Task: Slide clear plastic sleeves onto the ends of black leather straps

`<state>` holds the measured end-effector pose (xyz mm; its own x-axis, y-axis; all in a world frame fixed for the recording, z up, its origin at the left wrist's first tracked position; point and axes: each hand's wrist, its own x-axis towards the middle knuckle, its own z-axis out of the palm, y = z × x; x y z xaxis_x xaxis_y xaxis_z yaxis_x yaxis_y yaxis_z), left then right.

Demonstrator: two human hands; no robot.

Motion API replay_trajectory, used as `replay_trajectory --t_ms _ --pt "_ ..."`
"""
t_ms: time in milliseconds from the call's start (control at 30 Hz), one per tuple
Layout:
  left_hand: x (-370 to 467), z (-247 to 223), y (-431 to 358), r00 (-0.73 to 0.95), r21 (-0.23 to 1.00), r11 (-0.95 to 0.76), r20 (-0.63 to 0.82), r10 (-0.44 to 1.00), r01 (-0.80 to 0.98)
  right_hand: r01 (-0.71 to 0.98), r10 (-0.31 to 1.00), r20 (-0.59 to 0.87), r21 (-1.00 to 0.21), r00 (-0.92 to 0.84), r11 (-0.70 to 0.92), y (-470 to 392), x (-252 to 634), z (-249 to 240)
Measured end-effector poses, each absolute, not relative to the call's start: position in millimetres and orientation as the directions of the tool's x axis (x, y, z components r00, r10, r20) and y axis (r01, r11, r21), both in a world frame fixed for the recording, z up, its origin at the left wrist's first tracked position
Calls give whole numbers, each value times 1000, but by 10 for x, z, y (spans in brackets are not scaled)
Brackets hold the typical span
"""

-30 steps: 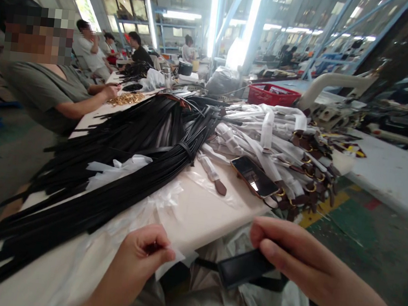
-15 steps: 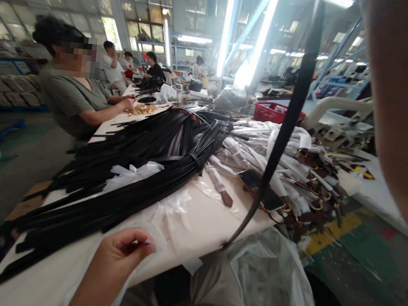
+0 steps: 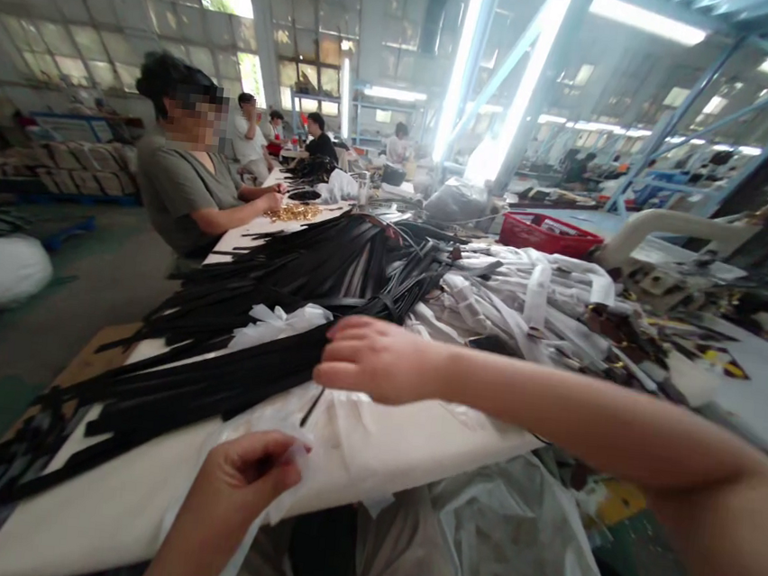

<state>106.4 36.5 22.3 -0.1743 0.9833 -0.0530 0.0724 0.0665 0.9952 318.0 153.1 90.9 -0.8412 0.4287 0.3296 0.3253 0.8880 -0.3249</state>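
Observation:
My left hand [image 3: 247, 474] is low in the middle of the view, thumb and fingers pinching the edge of a thin, see-through white plastic sleeve [image 3: 316, 463]. Just above it, my right hand [image 3: 377, 360] reaches across from the right with its fingers closed. A short end of a narrow black strap [image 3: 311, 406] sticks out below those fingers, pointing at the sleeve's edge. The rest of that strap is hidden or blends into the pile. Many loose black straps [image 3: 211, 389] lie behind both hands, with crumpled white plastic [image 3: 282, 323] on top of them.
White-wrapped straps with brown ends [image 3: 539, 294] are heaped on the right of the table [image 3: 402, 444]. Beyond them stand a red basket [image 3: 552, 234] and a pale machine [image 3: 675, 225]. Across the table a co-worker [image 3: 184, 169] handles small gold-coloured parts [image 3: 294, 213]. A large clear bag [image 3: 517, 527] hangs by my lap.
My right hand has come down from high on the right to just above my left hand, bringing the black strap with it. My left hand keeps its pinch. The view has shifted slightly.

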Motion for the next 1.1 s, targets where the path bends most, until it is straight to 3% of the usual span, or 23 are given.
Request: replay_trajectory --t_ms 33,133,300,400,767,967,1100 --pt "1028 205 354 -136 992 81 -67 988 99 281 374 301 -309 -877 909 1489 3185 779" --pt "947 174 322 -28 976 83 -79 997 199 368 479 342 -341 -809 865 1230 3216 351" --pt "975 224 294 -28 970 89 -85 996 226 335 688 468 -632 -555 699 787 3215 96" --pt "1035 216 279 -46 975 82 -73 996 206 294 697 449 -678 -559 673 683 3208 147" --pt "1111 49 259 4 989 87 -88 996 119 370 706 425 -634 -566 679 545 3260 209" --pt "1055 -55 325 52 983 72 -81 995 166 388 709 429 -620 -560 682 549 3253 181" --pt "1100 -64 334 40 977 54 -63 997 204 460 694 397 -538 -601 706 557 3246 145"
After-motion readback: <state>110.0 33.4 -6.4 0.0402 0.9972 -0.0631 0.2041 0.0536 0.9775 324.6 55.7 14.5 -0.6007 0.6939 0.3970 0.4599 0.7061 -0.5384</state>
